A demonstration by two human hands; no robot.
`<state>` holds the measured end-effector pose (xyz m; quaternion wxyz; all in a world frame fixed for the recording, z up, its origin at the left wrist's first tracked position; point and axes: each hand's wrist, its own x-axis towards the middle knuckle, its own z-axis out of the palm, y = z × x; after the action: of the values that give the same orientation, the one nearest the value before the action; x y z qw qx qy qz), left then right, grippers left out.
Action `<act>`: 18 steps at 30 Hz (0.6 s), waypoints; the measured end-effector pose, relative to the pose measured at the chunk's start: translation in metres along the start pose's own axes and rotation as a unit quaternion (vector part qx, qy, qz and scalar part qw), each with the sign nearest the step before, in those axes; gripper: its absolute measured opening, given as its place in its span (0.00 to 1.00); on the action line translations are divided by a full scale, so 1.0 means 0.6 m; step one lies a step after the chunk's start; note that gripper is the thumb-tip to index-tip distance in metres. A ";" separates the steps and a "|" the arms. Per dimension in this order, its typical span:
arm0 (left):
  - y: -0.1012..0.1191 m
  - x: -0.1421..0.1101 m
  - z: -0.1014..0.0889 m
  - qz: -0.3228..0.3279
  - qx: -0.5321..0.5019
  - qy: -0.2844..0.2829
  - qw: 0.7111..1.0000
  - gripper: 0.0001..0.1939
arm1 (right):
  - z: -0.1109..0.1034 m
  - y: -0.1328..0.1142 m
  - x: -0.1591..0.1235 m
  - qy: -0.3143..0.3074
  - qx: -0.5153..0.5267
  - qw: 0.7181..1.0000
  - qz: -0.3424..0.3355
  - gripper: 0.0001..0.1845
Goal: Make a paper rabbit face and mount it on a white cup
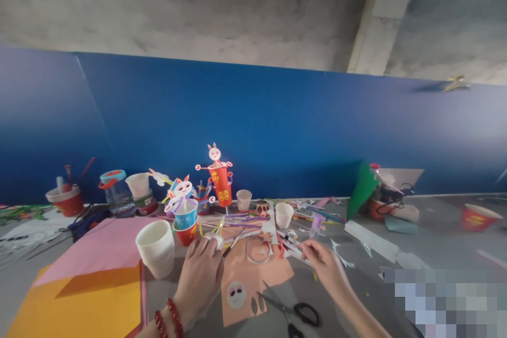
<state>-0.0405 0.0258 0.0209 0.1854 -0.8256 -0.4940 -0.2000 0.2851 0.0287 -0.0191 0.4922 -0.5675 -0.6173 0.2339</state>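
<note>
My left hand (201, 268) rests on the grey table with its fingers curled over a small white object (216, 238), whose kind is partly hidden. Beside its fingertips lies a dark-tipped pen (233, 243). My right hand (324, 263) pinches thumb and forefinger together near some white pens (292, 243); what is between them is too small to name. Between the hands is salmon-coloured paper (237, 259), with a white paper face (236, 294) and two dark oval shapes on it. A clear ring, perhaps a tape roll (258, 249), lies there too. Black-handled scissors (287, 310) overlap the paper's lower edge.
Stacked white cups (156, 248) and pink paper (106, 245) over orange sheets (79, 306) are on the left. Behind stand cup figures with rabbit faces, one red (221, 182), one blue (186, 215). A glue stick (316, 226) and paper scraps lie right of centre.
</note>
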 end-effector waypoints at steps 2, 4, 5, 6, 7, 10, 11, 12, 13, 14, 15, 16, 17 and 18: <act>0.005 0.004 0.005 0.013 0.029 -0.015 0.999 0.10 | -0.026 0.009 0.009 -0.007 -0.128 0.991 -0.040 0.15; 0.012 0.010 0.010 0.029 0.043 -0.025 0.998 0.10 | -0.032 0.002 0.012 -0.055 -0.265 0.959 -0.079 0.10; 0.015 0.012 0.013 0.035 0.047 -0.026 0.998 0.10 | -0.028 -0.005 0.012 -0.083 -0.332 0.935 -0.092 0.09; 0.017 0.015 0.015 0.037 0.048 -0.026 0.998 0.10 | -0.022 -0.012 0.012 -0.105 -0.390 0.909 -0.099 0.10; 0.018 0.017 0.017 0.037 0.049 -0.028 0.998 0.10 | -0.015 -0.018 0.011 -0.119 -0.435 0.887 -0.100 0.10; 0.016 0.018 0.024 0.033 0.054 -0.042 0.997 0.09 | 0.000 -0.024 0.010 -0.124 -0.490 0.859 -0.083 0.10; 0.014 0.016 0.027 0.029 0.059 -0.048 0.997 0.09 | 0.002 -0.022 0.009 -0.123 -0.493 0.858 -0.078 0.10; 0.012 0.015 0.029 0.023 0.064 -0.054 0.996 0.09 | 0.002 -0.019 0.009 -0.123 -0.498 0.855 -0.075 0.10; 0.010 0.013 0.032 0.016 0.069 -0.059 0.996 0.09 | 0.001 -0.016 0.009 -0.125 -0.502 0.852 -0.074 0.10; 0.009 0.012 0.034 0.008 0.074 -0.062 0.995 0.09 | -0.001 -0.013 0.010 -0.129 -0.506 0.850 -0.074 0.10; 0.008 0.011 0.037 0.003 0.077 -0.064 0.995 0.09 | -0.003 -0.011 0.011 -0.135 -0.508 0.847 -0.075 0.10; 0.008 0.012 0.039 -0.001 0.080 -0.066 0.995 0.09 | -0.005 -0.010 0.012 -0.141 -0.510 0.845 -0.079 0.10; 0.009 0.013 0.041 -0.002 0.081 -0.067 0.994 0.10 | -0.008 -0.011 0.014 -0.148 -0.512 0.842 -0.081 0.10; 0.010 0.015 0.044 -0.005 0.081 -0.067 0.994 0.10 | -0.011 -0.014 0.016 -0.155 -0.514 0.840 -0.081 0.11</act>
<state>-0.0274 0.0432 0.0027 0.2174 -0.8171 -0.5237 -0.1041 0.2880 0.0337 -0.0058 0.0446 -0.6433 -0.7608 -0.0731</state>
